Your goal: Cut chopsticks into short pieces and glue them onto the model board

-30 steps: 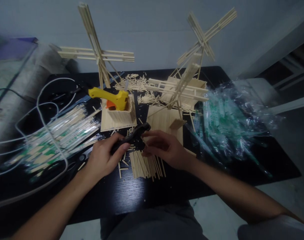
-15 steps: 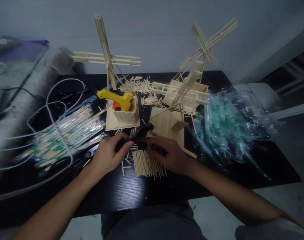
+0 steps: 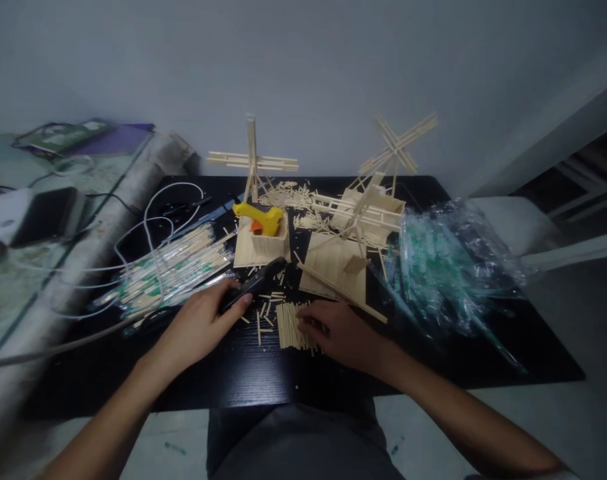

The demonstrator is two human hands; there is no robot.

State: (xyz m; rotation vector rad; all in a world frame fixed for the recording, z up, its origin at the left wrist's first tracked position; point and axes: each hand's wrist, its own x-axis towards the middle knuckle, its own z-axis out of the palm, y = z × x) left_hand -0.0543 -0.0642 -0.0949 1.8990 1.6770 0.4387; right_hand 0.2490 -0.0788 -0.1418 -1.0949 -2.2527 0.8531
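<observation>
My left hand [image 3: 199, 328] is wrapped round a black hand tool [image 3: 261, 278], its far end pointing up and right; its exact kind is hard to make out. My right hand [image 3: 347, 337] rests over the right side of a row of short wooden sticks [image 3: 287, 327] laid side by side on the table. Its fingers are bent and pressed together, and whatever is between the fingertips is hidden. Cut stick pieces [image 3: 266, 311] lie between the hands. Beyond my right hand, a longer stick bundle [image 3: 340, 292] lies across a flat wooden base [image 3: 328, 267].
A yellow glue gun [image 3: 260, 217] rests in a stick-walled box. Stick windmill models [image 3: 253, 161] [image 3: 397, 145] stand at the back. Wrapped sticks [image 3: 178, 263] and a white cable [image 3: 148, 230] lie left, green-and-clear plastic wrappers [image 3: 433, 267] right. Stick offcuts [image 3: 288, 195] litter the black table [image 3: 253, 380].
The view has shifted, so the table looks lower and farther off. My right hand has moved away from the black tool, down to the stick row. My left hand still grips the tool.
</observation>
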